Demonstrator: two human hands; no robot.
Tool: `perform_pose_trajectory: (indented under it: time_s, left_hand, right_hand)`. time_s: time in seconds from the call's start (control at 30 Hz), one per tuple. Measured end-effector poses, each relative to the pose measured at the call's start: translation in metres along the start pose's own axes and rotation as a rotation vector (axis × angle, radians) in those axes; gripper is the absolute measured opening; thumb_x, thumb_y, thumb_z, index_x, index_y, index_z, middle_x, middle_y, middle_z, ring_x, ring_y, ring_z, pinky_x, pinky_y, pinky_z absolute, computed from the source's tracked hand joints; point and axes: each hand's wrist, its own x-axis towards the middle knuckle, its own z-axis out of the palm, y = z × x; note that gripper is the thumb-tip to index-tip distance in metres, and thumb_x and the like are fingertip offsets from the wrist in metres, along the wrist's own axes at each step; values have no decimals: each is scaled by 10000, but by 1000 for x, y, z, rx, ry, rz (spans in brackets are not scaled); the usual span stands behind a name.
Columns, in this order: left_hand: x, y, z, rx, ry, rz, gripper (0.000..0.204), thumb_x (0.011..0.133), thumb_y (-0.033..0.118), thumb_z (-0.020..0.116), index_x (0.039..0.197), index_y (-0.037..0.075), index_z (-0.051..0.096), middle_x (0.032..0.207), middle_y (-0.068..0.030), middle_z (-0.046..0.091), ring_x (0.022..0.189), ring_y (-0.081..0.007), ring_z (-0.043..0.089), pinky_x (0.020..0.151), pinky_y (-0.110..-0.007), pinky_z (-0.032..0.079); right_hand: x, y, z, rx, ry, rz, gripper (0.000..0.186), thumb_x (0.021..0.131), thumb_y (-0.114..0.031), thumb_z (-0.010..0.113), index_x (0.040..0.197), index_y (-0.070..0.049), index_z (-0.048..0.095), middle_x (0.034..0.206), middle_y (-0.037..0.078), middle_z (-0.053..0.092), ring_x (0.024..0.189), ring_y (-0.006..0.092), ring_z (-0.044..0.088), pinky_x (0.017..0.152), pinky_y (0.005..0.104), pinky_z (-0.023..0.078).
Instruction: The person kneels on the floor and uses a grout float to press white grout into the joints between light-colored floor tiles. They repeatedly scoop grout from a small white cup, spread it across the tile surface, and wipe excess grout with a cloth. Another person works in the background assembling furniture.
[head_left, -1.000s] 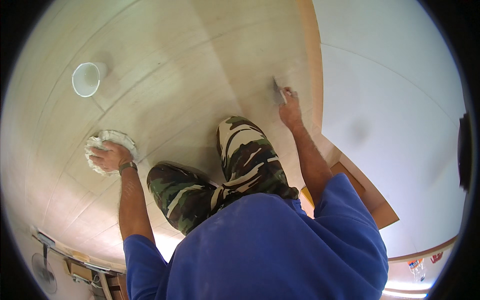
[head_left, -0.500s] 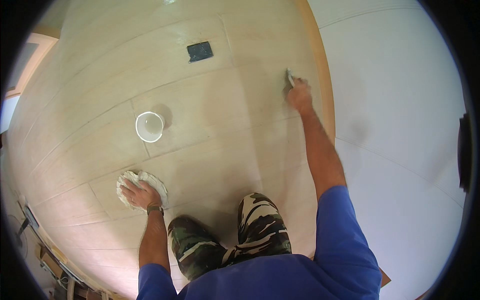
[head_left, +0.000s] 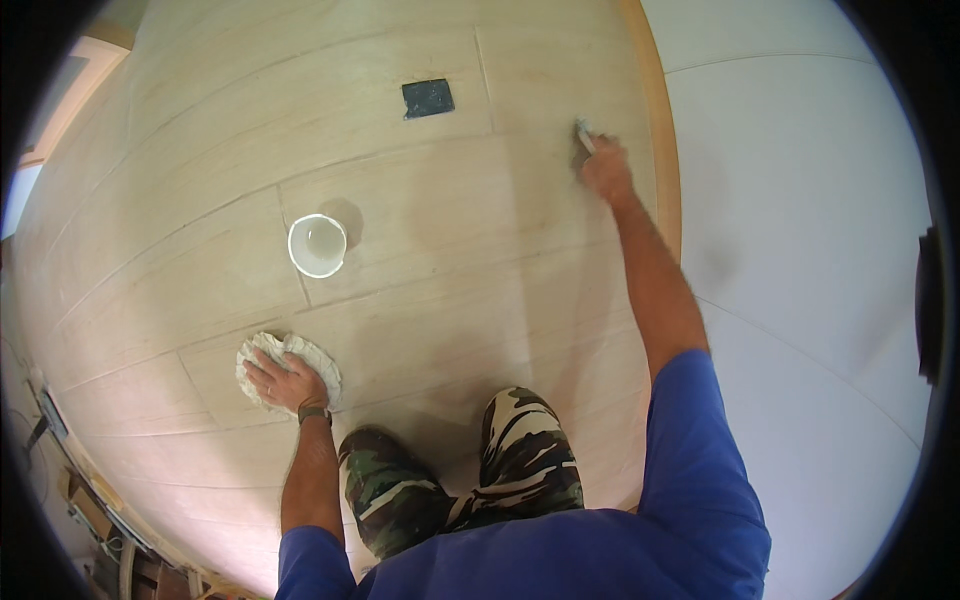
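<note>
Fingers (head_left: pixel 598 165) of your right hand (head_left: pixel 605 178) are closed around a small scraper-like tool (head_left: pixel 583 136), its pale blade poking up and away from your knuckles toward the far end of the floor. In the head view, that tool sits at full reach of your right arm, on the tan floor tile (head_left: pixel 450 210) just beside the wooden edge strip (head_left: pixel 665 170) that divides it from the white panel (head_left: pixel 800 200). The tool's long axis runs roughly along that strip, away from you. Your left hand (head_left: pixel 285 380) lies much nearer your knees, fingers spread flat and pressing on a crumpled white cloth (head_left: pixel 262 352) on the floor; it grips nothing else. A white cup (head_left: pixel 317 245) stands upright between the two hands, closer to the left one and well apart from the tool. Farther off, a dark square plate (head_left: pixel 428 98) is set in the floor, left of the blade.
</note>
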Motion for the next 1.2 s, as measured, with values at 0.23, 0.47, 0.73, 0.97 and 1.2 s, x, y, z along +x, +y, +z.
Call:
perform_pose_trajectory:
  time_s: [0.23, 0.47, 0.73, 0.97, 1.2]
  left_hand:
    - [1, 6, -5, 5, -18, -1, 608, 892, 376, 405, 1419, 99, 280, 1490, -180, 176, 1363, -369, 163, 1081, -518, 142]
    - [4, -9, -13, 13, -1, -26, 611, 892, 372, 407, 1426, 108, 268, 1490, -179, 175, 1370, -361, 155, 1076, -534, 145]
    - [4, 0, -13, -12, -37, -44, 606, 896, 363, 399, 1432, 119, 254, 1498, -172, 145, 1379, -354, 128, 1083, -530, 121]
    - [2, 9, -11, -62, -49, -35, 590, 897, 348, 403, 1421, 106, 284, 1497, -178, 153, 1378, -353, 133, 1084, -527, 120]
    - [-2, 1, -11, -29, -13, -18, 584, 901, 333, 402, 1427, 112, 276, 1491, -175, 179, 1373, -355, 156, 1080, -529, 129]
  right_hand:
    - [19, 22, -52, -38, -327, 48, 384, 805, -167, 527, 1130, 34, 567, 1174, 207, 563, 1121, 363, 494, 985, 446, 353]
    - [-82, -102, -23, 199, -351, -127, 521, 785, -126, 546, 1295, -73, 455, 1324, 204, 442, 1236, 412, 370, 1049, 473, 282]
    - [-218, -235, -86, 741, -806, -256, 437, 749, -64, 548, 1186, -52, 560, 1260, 272, 463, 1107, 378, 489, 939, 416, 415]
    - [-247, -227, -70, 975, -1017, 171, 426, 708, -103, 588, 1096, 68, 547, 996, 234, 600, 915, 328, 581, 839, 357, 452]
    - [-235, -206, -75, 1162, -1171, 356, 396, 709, -127, 630, 1063, 42, 572, 962, 168, 630, 857, 234, 586, 771, 331, 461]
